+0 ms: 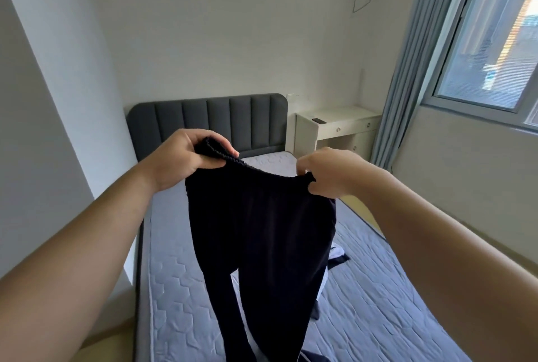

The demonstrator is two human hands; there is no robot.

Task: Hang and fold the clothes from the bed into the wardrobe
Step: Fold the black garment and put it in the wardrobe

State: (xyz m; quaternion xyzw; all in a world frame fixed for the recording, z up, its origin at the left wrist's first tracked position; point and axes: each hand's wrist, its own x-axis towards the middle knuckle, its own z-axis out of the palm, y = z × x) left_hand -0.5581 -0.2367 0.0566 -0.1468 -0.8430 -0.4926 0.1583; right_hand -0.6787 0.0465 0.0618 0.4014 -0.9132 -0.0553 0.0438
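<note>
A person faced a bed with a blue-grey quilted mattress and held up a pair of black soft-knit trousers by the elastic waistband. The left hand gripped one end, its fingers curled tight around bunched fabric. The right hand pinched the other end, its fingers narrow on the band. The legs hung down over the mattress, with their hems out of view below. The right pinch looked slight, so a shake might have pulled that corner free and let the trousers collapse. The hanging legs might also have dragged across the crumpled dark-and-white garments lying behind them on the bed. A white wall ran close along the bed's left edge and left little room there. The right side lay open toward a blue curtain and a window. A padded grey headboard and a white bedside worktop stood beyond. No wardrobe was in view.
</note>
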